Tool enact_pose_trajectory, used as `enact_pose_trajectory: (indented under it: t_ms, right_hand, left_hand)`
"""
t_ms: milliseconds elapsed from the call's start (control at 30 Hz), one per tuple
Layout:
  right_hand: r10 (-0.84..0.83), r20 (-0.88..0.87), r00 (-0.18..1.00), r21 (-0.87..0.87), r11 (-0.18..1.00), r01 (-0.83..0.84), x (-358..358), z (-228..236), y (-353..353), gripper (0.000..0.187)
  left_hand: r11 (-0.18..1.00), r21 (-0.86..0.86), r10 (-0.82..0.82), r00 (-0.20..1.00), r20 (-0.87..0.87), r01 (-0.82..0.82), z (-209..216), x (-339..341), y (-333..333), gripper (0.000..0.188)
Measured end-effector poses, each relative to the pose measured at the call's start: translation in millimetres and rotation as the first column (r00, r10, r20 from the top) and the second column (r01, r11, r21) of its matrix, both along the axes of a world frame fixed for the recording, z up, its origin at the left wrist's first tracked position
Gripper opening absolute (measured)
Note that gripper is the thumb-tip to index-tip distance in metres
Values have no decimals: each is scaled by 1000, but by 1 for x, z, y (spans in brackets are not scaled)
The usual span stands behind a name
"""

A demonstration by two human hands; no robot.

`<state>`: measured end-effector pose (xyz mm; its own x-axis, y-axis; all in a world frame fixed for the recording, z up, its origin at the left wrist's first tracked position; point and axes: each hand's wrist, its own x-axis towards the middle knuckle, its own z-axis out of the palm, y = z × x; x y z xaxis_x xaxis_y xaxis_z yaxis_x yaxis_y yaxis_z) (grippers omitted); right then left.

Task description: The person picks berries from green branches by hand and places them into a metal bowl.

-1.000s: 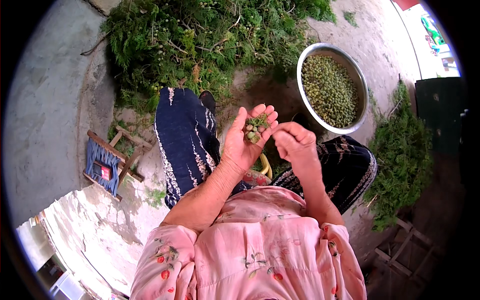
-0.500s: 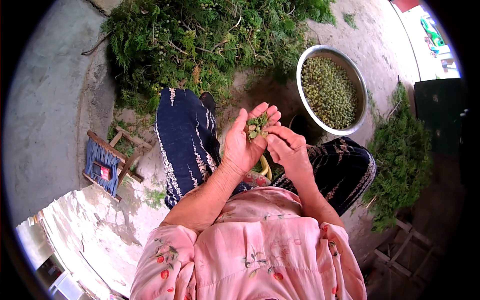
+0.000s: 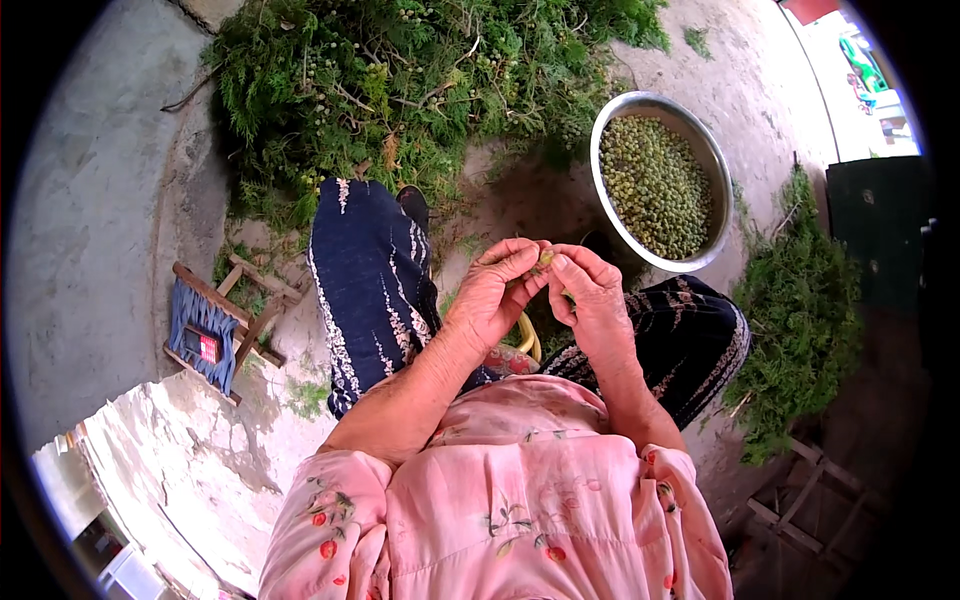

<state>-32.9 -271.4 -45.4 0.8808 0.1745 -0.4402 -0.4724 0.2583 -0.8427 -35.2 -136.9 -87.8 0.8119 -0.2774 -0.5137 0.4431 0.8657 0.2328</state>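
My left hand (image 3: 490, 295) and right hand (image 3: 592, 297) meet in front of my knees, fingertips together. Between them is a small yellow-green seed cone (image 3: 546, 257), pinched by the thumbs and fingers of both hands. The left fingers curl inward, and whatever else lies in that palm is hidden. A bit of green shows under the right fingers, too small to make out. Beyond the right hand stands a round metal basin (image 3: 718, 190), holding a heap of green cones (image 3: 657, 185).
A large pile of cut conifer branches (image 3: 400, 90) lies ahead, and more branches (image 3: 800, 320) lie at the right. To the left, a low wooden stool (image 3: 207, 325) with blue webbing carries a small red-and-black object (image 3: 208, 346). A yellow curved handle (image 3: 527, 335) shows between my legs.
My left hand, palm up and open with green sprigs and cones in it before, has curled closed. Both hands have come together at the fingertips around one cone.
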Motion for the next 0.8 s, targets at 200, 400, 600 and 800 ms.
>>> enact_pose_trajectory:
  t_ms: [200, 400, 600, 800]
  right_hand:
    - [-152, -154, 976, 202, 962, 182, 3, -4, 1, 17]
    - [-89, -87, 992, 169, 980, 103, 0, -9, -1, 17]
    - [-70, -56, 996, 102, 992, 76, -2, -10, 4, 17]
    - [-94, -141, 986, 284, 950, 131, -1, -9, 2, 19]
  left_hand:
    - [1000, -26, 8, 1000, -17, -8, -8, -3, 0, 7]
    - [999, 23, 36, 998, -50, -35, -2, -1, 0, 8]
    - [997, 75, -12, 999, 35, 10, -13, -3, 0, 8]
    - [1000, -17, 20, 1000, -20, -21, -14, -3, 1, 4]
